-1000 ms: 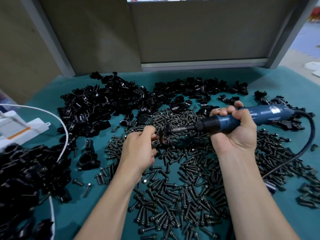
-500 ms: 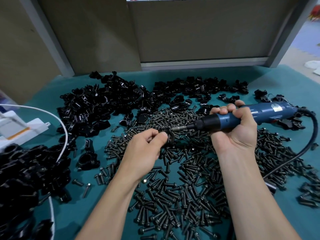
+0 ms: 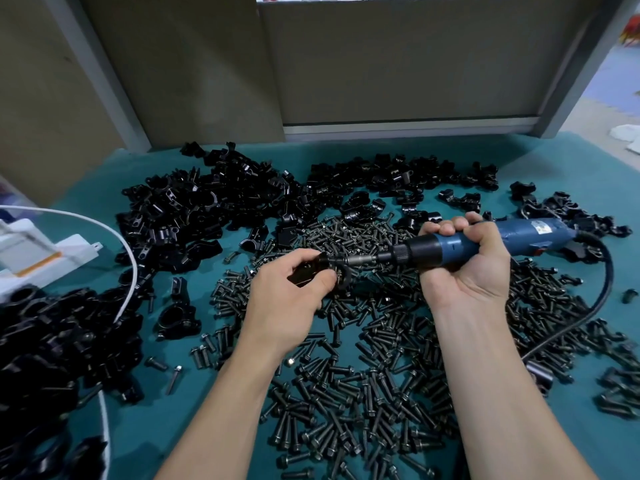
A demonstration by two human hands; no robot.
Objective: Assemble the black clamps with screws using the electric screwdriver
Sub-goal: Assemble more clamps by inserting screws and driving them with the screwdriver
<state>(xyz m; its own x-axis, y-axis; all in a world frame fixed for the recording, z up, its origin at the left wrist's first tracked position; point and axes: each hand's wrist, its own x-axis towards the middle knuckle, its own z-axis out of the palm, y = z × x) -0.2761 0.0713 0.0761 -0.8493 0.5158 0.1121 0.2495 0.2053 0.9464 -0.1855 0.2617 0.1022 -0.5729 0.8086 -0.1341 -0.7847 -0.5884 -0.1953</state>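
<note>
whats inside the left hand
The left hand pinches a black clamp, with the screwdriver tip against it. Most of the clamp is covered by the fingers and thumb, so any screw in it cannot be made out.

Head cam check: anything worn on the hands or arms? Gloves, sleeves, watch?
Nothing worn that shows. The left hand and right hand have no gloves or rings. The left forearm and right forearm have no sleeves, watch or wristband in view.
</note>
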